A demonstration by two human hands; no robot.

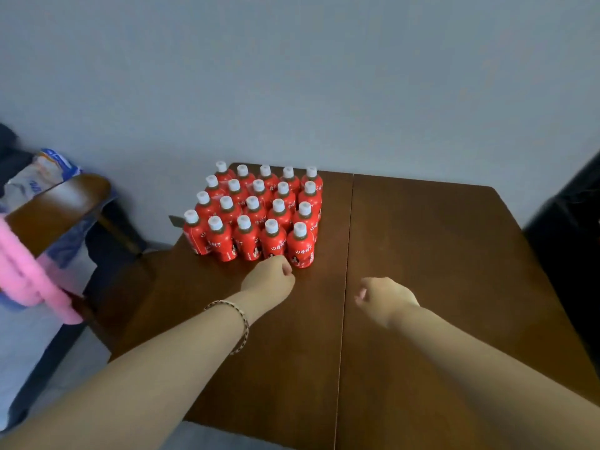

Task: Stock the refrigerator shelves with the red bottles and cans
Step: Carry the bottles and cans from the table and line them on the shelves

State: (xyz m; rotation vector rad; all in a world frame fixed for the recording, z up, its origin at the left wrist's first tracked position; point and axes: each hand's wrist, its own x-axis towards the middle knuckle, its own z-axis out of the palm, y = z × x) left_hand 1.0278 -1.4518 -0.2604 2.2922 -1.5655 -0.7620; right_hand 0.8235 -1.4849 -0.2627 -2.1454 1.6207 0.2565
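Observation:
Several red bottles (256, 212) with white caps stand in tight rows at the back left of a dark brown wooden table (422, 254). My left hand (271, 279) hovers just in front of the front row, fingers curled, holding nothing, close to the front right bottle (300, 246). My right hand (384, 298) is over the table's middle, apart from the bottles, fingers also curled and empty. No refrigerator or cans are in view.
A wooden chair (61, 206) stands left of the table, with a pink fluffy item (29, 280) and a plastic bag (42, 172) on or near it. A blue-grey wall lies behind. A dark object (571, 222) sits at the right edge.

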